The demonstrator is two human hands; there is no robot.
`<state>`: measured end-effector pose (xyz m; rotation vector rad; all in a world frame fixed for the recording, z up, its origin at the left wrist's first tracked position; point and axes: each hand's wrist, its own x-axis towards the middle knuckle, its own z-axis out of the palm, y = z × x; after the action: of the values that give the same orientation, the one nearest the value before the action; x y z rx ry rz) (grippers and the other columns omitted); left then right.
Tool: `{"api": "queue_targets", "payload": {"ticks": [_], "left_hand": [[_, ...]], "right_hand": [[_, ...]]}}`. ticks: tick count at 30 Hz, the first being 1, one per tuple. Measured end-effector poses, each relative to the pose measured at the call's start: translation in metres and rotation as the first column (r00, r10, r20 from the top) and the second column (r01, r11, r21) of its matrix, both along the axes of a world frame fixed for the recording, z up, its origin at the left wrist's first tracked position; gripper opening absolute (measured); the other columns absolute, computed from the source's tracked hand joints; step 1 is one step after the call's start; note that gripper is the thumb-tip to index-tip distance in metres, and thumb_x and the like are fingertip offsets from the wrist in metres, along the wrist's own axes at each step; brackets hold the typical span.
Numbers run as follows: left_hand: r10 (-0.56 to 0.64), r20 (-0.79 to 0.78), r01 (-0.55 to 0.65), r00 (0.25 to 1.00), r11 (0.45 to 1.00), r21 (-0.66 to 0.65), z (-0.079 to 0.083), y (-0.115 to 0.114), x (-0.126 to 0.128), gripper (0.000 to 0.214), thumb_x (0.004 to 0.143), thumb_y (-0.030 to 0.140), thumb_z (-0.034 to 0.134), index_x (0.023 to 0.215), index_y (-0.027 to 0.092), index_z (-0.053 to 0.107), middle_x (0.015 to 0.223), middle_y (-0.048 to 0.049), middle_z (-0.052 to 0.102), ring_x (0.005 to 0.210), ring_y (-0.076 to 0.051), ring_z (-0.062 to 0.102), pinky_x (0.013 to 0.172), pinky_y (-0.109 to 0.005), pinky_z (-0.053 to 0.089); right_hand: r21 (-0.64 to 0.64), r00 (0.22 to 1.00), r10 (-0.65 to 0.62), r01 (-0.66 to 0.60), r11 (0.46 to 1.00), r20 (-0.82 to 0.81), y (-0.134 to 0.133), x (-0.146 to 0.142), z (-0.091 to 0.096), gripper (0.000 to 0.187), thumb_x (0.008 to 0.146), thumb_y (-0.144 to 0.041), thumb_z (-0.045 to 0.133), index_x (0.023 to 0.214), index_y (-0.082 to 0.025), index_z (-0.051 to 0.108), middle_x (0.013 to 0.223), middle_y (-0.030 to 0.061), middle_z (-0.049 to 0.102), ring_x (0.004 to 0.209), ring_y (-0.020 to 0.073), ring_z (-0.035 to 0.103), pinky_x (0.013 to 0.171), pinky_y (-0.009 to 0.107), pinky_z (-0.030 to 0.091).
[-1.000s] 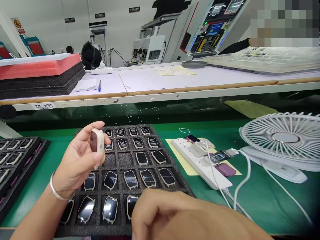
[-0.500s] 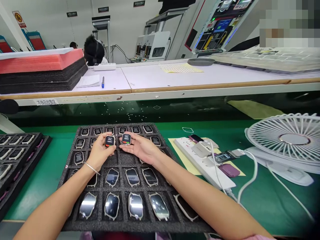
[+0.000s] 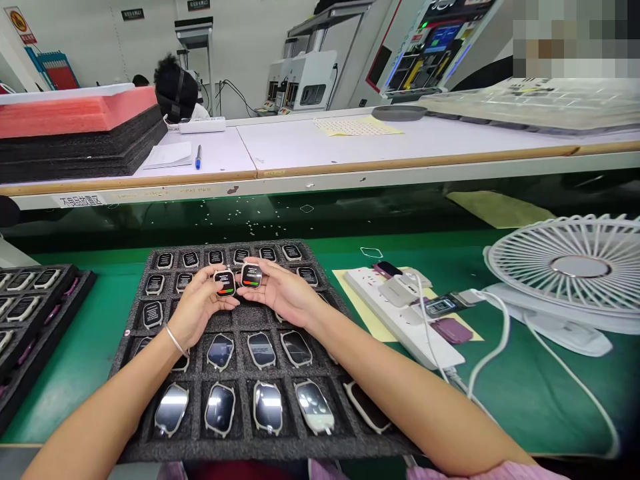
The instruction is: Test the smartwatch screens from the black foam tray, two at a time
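My left hand (image 3: 204,297) is closed on a smartwatch without a strap (image 3: 225,283), its lit screen showing text and a red and green bar; a fingertip or thumb lies at the screen's left edge. Close on its right, my right hand (image 3: 280,290) grips a second smartwatch (image 3: 251,275) with a similar lit screen. Both are held over a black foam tray (image 3: 240,448) of square pockets. Watches with lit text fill the far rows, while nearer ones such as this watch (image 3: 220,409) have dark, reflective screens. My forearms hide some pockets.
A second watch tray (image 3: 83,293) lies at the left. To the right are a white power strip (image 3: 400,320) with chargers and cables, and a white fan (image 3: 575,267). A shelf (image 3: 310,150) crosses behind, bearing stacked foam (image 3: 75,150), and a person sits beyond it.
My left fingers have shifted on the watch, one now across its screen's left edge. Its bar now shows green beside red. The whole view has moved slightly.
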<state>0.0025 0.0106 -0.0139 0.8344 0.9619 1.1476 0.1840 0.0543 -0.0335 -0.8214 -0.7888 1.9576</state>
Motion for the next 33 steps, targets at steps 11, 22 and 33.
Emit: {"api": "queue_targets", "payload": {"ticks": [11,22,33], "left_hand": [[0.010,0.031,-0.008,0.999,0.998,-0.063,0.0002,0.0015,-0.0023,0.048,0.076,0.028,0.070,0.120,0.016,0.055,0.090,-0.0063,0.072,0.065,-0.017,0.071,0.062,-0.026,0.054],[0.032,-0.001,-0.032,0.999,0.998,-0.050,-0.0008,0.0019,-0.0045,0.048,0.079,0.031,0.068,0.123,0.016,0.056,0.091,-0.0072,0.073,0.068,-0.019,0.073,0.070,-0.032,0.058],[0.017,0.007,-0.017,1.000,0.999,-0.031,-0.0008,0.0020,-0.0050,0.046,0.079,0.030,0.068,0.121,0.015,0.057,0.092,-0.0074,0.073,0.068,-0.018,0.072,0.070,-0.031,0.058]], "right_hand": [[-0.008,0.999,0.016,-0.016,1.000,0.048,-0.0018,-0.0004,-0.0012,0.024,0.104,-0.027,0.042,0.120,-0.020,0.059,0.090,0.0095,0.077,0.074,0.0192,0.076,0.079,0.038,0.060],[0.044,0.999,-0.003,0.001,0.999,0.051,-0.0051,-0.0021,0.0023,0.027,0.105,-0.029,0.037,0.117,-0.017,0.058,0.090,0.0097,0.076,0.072,0.0188,0.075,0.076,0.036,0.059],[0.032,0.998,0.000,-0.002,0.999,0.061,-0.0067,-0.0021,0.0052,0.029,0.106,-0.030,0.035,0.116,-0.017,0.059,0.090,0.0104,0.077,0.071,0.0192,0.075,0.075,0.035,0.059]]}}
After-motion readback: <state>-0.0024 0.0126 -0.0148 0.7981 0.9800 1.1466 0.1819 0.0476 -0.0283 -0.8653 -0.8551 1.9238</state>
